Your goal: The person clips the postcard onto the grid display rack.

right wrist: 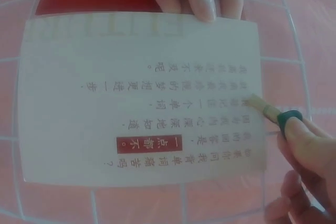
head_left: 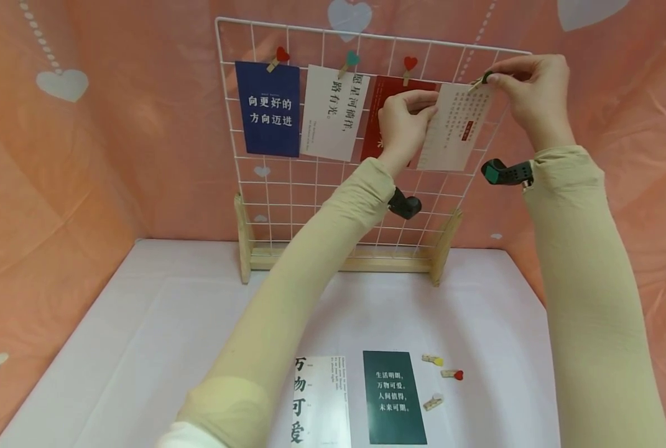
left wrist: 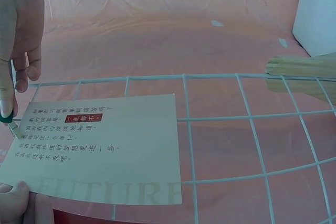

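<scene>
A cream card with printed lines and a small red block lies against the upper right of a white wire grid. My left hand pinches its left edge, in front of a red card. At the cream card's top edge, my right hand pinches a small wooden clothespin with a dark green top. The clothespin's tip overlaps the card's edge in the right wrist view. Left of these, a blue card and a white card hang from heart-topped clothespins.
Wooden feet hold the grid upright on a pale table. Near the front lie a white card, partly behind my left sleeve, and a dark green card. Three loose clothespins lie beside them. Pink-orange cloth hangs around.
</scene>
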The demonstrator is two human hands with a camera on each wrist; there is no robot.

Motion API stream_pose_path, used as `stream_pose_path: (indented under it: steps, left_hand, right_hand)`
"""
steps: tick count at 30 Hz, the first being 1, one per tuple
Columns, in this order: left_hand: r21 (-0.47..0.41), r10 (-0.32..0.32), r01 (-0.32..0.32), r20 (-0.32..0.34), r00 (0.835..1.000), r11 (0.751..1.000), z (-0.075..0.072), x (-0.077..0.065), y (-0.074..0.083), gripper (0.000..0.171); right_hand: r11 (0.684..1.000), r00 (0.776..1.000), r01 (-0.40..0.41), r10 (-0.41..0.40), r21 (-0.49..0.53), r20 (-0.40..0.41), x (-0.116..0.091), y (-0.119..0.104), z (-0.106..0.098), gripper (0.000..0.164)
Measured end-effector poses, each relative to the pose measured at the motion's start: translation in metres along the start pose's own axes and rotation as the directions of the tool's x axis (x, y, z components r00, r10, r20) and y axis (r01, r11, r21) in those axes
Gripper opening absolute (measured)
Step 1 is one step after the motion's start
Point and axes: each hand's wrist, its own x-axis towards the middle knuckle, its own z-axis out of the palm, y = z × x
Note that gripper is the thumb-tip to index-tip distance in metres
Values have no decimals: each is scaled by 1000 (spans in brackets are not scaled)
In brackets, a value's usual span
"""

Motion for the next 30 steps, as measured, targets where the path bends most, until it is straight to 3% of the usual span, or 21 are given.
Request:
stream_pose_path:
  steps: [14, 30]
  left_hand:
    - [-30, 19, -19, -2, 1000, 999, 1, -2, -2, 17]
    - [-72, 35, -37, -27, 999, 997, 1, -2, -5, 16]
  right_hand:
    - [1000, 999, 9, -9, -16, -38, 2, 0, 4, 17]
    - [999, 998, 18, -15, 50, -57, 0, 1, 7, 16]
